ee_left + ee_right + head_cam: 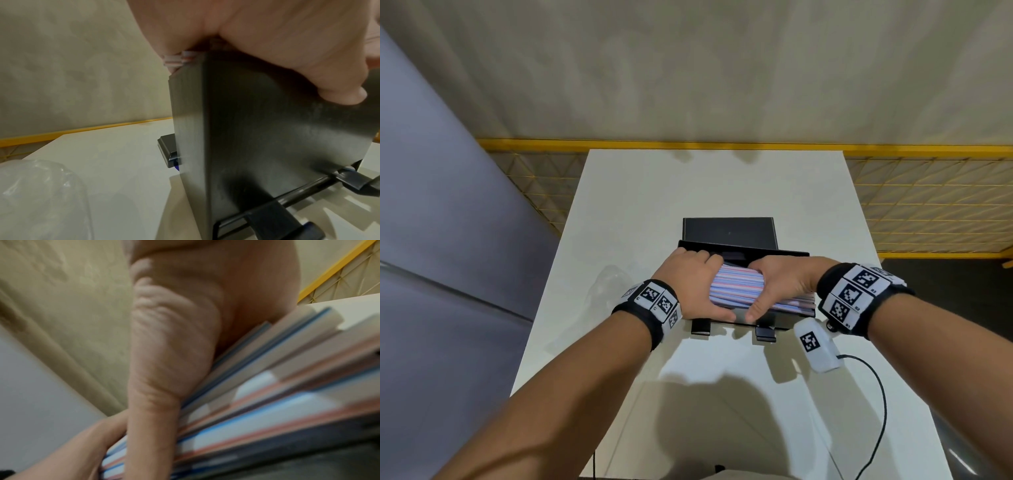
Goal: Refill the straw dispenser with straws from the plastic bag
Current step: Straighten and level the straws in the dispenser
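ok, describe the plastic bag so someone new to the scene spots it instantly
On the white table, find the black straw dispenser where both hands hold the striped straws. The plastic bag lies on the tabletop just left of it, beside the left hand. It is the only clear, crumpled thing there, faint against the white surface.

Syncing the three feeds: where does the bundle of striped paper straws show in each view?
Head: bundle of striped paper straws at centre, gripped by both hands over the open black box-shaped straw dispenser.
Left wrist: only a few straw ends peek out above the dispenser's top edge, under the palm.
Right wrist: fills the lower right, blurred.
Shared landmark: the black dispenser.
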`<action>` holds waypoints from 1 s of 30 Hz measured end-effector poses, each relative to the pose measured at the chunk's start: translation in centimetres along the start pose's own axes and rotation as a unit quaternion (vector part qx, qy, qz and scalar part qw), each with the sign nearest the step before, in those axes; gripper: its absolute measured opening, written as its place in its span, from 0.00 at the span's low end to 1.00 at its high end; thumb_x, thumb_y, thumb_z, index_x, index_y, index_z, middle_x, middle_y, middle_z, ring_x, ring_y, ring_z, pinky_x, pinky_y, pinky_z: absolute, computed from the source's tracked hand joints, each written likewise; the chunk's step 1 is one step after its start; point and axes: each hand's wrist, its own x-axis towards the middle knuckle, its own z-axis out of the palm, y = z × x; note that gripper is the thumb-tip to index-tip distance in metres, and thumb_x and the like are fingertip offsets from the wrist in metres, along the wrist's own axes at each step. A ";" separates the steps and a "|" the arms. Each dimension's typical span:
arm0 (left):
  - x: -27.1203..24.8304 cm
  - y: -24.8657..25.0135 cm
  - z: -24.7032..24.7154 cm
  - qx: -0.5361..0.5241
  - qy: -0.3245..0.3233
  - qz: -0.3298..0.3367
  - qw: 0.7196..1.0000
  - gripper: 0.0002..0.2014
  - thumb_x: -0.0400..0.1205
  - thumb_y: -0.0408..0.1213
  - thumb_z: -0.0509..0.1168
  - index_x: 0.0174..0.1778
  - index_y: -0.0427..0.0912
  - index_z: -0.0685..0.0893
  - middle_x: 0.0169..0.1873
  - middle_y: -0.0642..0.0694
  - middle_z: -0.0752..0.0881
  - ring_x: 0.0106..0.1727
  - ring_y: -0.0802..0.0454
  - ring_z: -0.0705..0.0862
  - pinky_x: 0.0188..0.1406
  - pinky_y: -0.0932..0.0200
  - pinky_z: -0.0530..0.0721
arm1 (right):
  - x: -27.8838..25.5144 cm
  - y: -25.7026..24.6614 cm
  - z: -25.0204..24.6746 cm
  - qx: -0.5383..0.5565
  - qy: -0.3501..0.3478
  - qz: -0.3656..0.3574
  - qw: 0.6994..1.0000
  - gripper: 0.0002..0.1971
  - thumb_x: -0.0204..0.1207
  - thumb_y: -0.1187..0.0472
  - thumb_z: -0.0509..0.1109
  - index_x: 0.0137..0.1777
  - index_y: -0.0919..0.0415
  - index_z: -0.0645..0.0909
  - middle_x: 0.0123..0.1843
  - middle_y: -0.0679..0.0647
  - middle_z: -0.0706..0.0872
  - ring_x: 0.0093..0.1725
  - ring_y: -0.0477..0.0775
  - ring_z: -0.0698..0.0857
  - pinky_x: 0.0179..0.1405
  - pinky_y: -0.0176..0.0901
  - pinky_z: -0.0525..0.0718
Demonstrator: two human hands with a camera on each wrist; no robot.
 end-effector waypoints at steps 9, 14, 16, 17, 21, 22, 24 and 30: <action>-0.8 0.5 0.4 -0.052 0.053 0.001 0.997 0.48 0.61 0.81 0.65 0.69 0.49 0.75 0.57 0.50 0.83 0.54 0.47 0.81 0.60 0.49 0.78 | -1.3 -0.9 -1.7 -0.032 -0.017 -0.011 0.999 0.25 0.58 0.56 0.91 0.52 0.48 0.83 0.49 0.46 0.91 0.48 0.48 0.90 0.47 0.39 0.87; -1.7 0.4 0.9 -0.136 0.122 0.016 0.983 0.50 0.63 0.75 0.74 0.76 0.47 0.73 0.65 0.49 0.81 0.62 0.49 0.80 0.67 0.51 0.78 | -1.8 -1.7 -2.2 -0.177 0.062 -0.013 0.982 0.29 0.57 0.47 0.87 0.57 0.48 0.80 0.48 0.46 0.88 0.47 0.50 0.87 0.46 0.47 0.87; -2.1 0.2 1.0 -0.168 0.148 0.029 0.974 0.49 0.65 0.71 0.76 0.77 0.45 0.73 0.68 0.48 0.80 0.66 0.48 0.79 0.69 0.51 0.78 | -1.5 -1.1 -1.6 -0.219 0.114 -0.030 0.969 0.29 0.58 0.44 0.85 0.58 0.47 0.78 0.49 0.46 0.87 0.46 0.52 0.85 0.42 0.46 0.82; -2.3 0.0 1.1 -0.177 0.161 0.035 0.970 0.49 0.67 0.69 0.76 0.77 0.43 0.73 0.70 0.46 0.79 0.68 0.47 0.79 0.71 0.50 0.78 | -1.3 -0.6 -1.0 -0.234 0.135 -0.037 0.962 0.29 0.60 0.43 0.84 0.59 0.47 0.77 0.49 0.47 0.86 0.46 0.53 0.84 0.42 0.47 0.82; -3.5 -0.8 0.9 -0.123 0.171 0.043 0.977 0.45 0.75 0.70 0.68 0.78 0.38 0.74 0.75 0.38 0.76 0.75 0.40 0.76 0.79 0.45 0.73 | -0.6 1.4 1.5 -0.229 0.192 -0.080 0.951 0.25 0.69 0.41 0.78 0.60 0.50 0.74 0.50 0.51 0.85 0.49 0.58 0.85 0.45 0.51 0.84; -3.8 -0.9 0.9 -0.103 0.161 0.046 0.981 0.44 0.78 0.70 0.64 0.78 0.37 0.74 0.75 0.37 0.76 0.76 0.38 0.75 0.80 0.43 0.72 | -0.7 1.7 1.9 -0.214 0.204 -0.096 0.950 0.26 0.70 0.39 0.77 0.61 0.49 0.74 0.51 0.51 0.84 0.49 0.57 0.84 0.46 0.51 0.83; -4.1 -1.1 1.1 -0.080 0.138 0.040 0.986 0.41 0.82 0.68 0.59 0.79 0.37 0.73 0.79 0.36 0.73 0.81 0.35 0.70 0.81 0.38 0.70 | -1.0 2.1 2.2 -0.190 0.228 -0.121 0.947 0.29 0.73 0.34 0.74 0.67 0.48 0.73 0.53 0.49 0.83 0.50 0.54 0.83 0.47 0.50 0.81; -5.4 -1.6 1.4 -0.164 0.184 -0.070 0.967 0.42 0.84 0.59 0.64 0.87 0.38 0.60 0.90 0.43 0.51 0.90 0.46 0.55 0.88 0.50 0.59 | -1.3 2.9 2.1 -0.214 0.271 -0.131 0.929 0.31 0.78 0.29 0.66 0.71 0.50 0.74 0.57 0.50 0.83 0.53 0.55 0.83 0.50 0.51 0.81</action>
